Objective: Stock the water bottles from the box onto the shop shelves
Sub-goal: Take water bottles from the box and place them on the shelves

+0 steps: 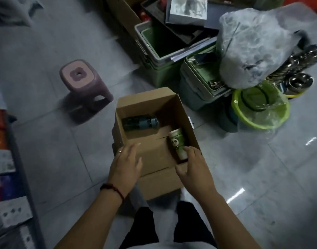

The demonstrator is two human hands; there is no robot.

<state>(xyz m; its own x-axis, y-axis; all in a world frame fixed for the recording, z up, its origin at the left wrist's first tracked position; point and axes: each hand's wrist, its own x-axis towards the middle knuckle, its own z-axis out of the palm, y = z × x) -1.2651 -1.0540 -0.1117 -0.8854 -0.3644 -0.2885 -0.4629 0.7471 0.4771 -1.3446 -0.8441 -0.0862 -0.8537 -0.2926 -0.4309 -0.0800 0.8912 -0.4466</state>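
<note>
An open cardboard box (130, 105) sits on the grey tiled floor in front of me. Two bottles lie inside it: a dark teal one (139, 122) on its side at the far left, and a green one with a panda picture (177, 144) along the right wall. My right hand (193, 168) reaches into the box, fingers apart, with the fingertips touching the near end of the green bottle. Over the box's near left corner hovers my left hand (126, 161), fingers spread, holding nothing. The shop shelf (14, 159) runs along the left edge.
A small pink stool (84, 81) stands left of the box. Behind and to the right are green and grey storage bins (161, 56), a large plastic-wrapped bundle (252, 45), a green basin (260, 108) and steel bowls (299, 81). My legs are just below the box.
</note>
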